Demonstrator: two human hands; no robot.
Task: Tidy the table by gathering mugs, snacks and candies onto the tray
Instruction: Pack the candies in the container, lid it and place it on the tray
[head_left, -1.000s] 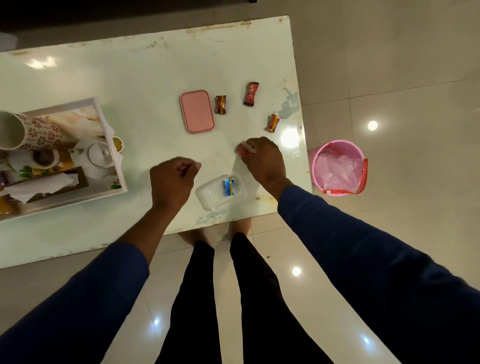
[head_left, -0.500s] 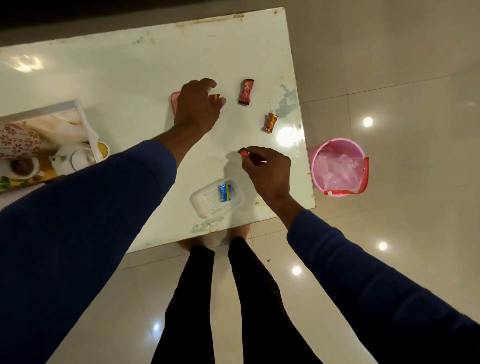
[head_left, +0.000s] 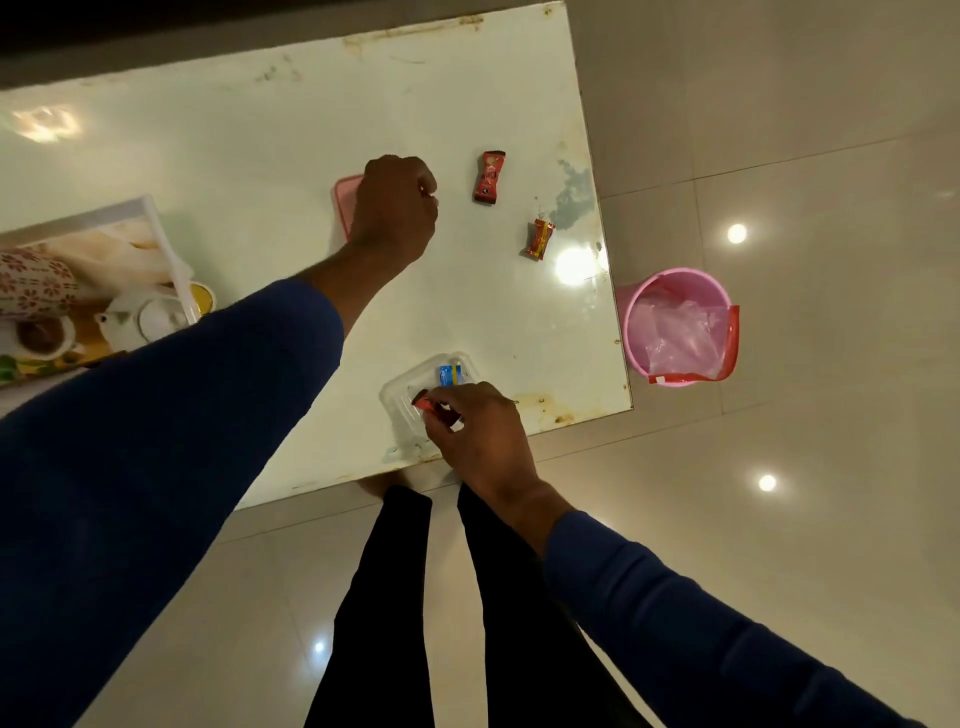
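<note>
My left hand (head_left: 395, 208) reaches across the white table (head_left: 260, 171). Its fingers curl down over the small brown candy beside the pink lid (head_left: 343, 202), and the candy is hidden under them. My right hand (head_left: 478, 431) pinches a red candy (head_left: 427, 404) over the clear plastic container (head_left: 402, 400) near the front edge. A blue candy (head_left: 450, 375) lies in that container. A red candy (head_left: 488, 176) and an orange candy (head_left: 539, 239) lie loose near the right edge. The tray (head_left: 156, 223) at the left holds a floral mug (head_left: 36, 283), a white teapot (head_left: 150, 317) and a cup (head_left: 41, 338).
A pink bin (head_left: 675, 327) with a plastic liner stands on the floor just off the table's right edge. My legs are at the table's front edge. My left sleeve covers part of the tray.
My right hand moved from mid-table back to the clear container with the red candy. My left hand closed over the brown candy beside the pink lid.
</note>
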